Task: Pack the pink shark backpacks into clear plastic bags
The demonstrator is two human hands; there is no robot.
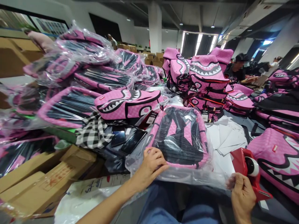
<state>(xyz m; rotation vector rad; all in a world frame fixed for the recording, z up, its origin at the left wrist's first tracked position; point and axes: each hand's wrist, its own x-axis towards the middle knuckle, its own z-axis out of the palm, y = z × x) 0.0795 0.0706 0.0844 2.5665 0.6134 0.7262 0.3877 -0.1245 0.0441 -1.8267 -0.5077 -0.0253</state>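
Observation:
A pink and black backpack (178, 137) lies in front of me, strap side up, inside a clear plastic bag (187, 176). My left hand (153, 163) is closed on the bag's near left part, fingers curled against the backpack's lower edge. At the bag's near right corner, my right hand (243, 194) pinches the loose plastic; its fingertips are slightly blurred. Just beside that hand stands a red tape dispenser (241, 161) with a roll of tape. White paper sheets (227, 135) lie to the right of the bagged backpack.
Bagged backpacks (102, 76) are heaped at left. Unbagged backpacks with shark-mouth prints (206, 73) stack up behind and at right. Two phones (133, 141) and a checked cloth (93, 132) lie left of the bag. Cardboard boxes (58, 174) stand lower left. A person (237, 70) works at the back right.

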